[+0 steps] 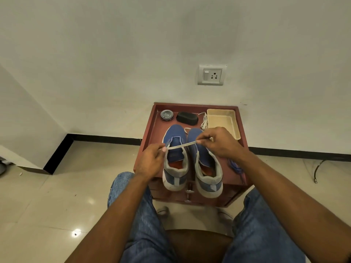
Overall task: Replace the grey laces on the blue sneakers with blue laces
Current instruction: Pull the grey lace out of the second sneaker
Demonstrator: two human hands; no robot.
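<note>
Seen from above, centre of frame: two blue sneakers (191, 160) side by side on a small reddish surface (152, 130), heels toward the viewer, eyelets apparently bare. Stretched taut above them, a grey lace (181, 145), pinched at one end by the left hand (152, 162) and at the other by the right hand (222, 142); both hands closed on it.

Lower right of the surface: blue laces (236, 168) in a loose bundle beside the right sneaker. Upper right: a cream tray (235, 122), more pale lace (204, 120) just left of it. Upper left: a round tin (166, 115) and a dark case (187, 118).

Best done, probably: grey lace gathered up and dropped in the tray, clear of the blue bundle.

Raised rim around the surface; sneaker heels overhanging the near edge, so light tugs only. Open room mostly above the sneakers.
</note>
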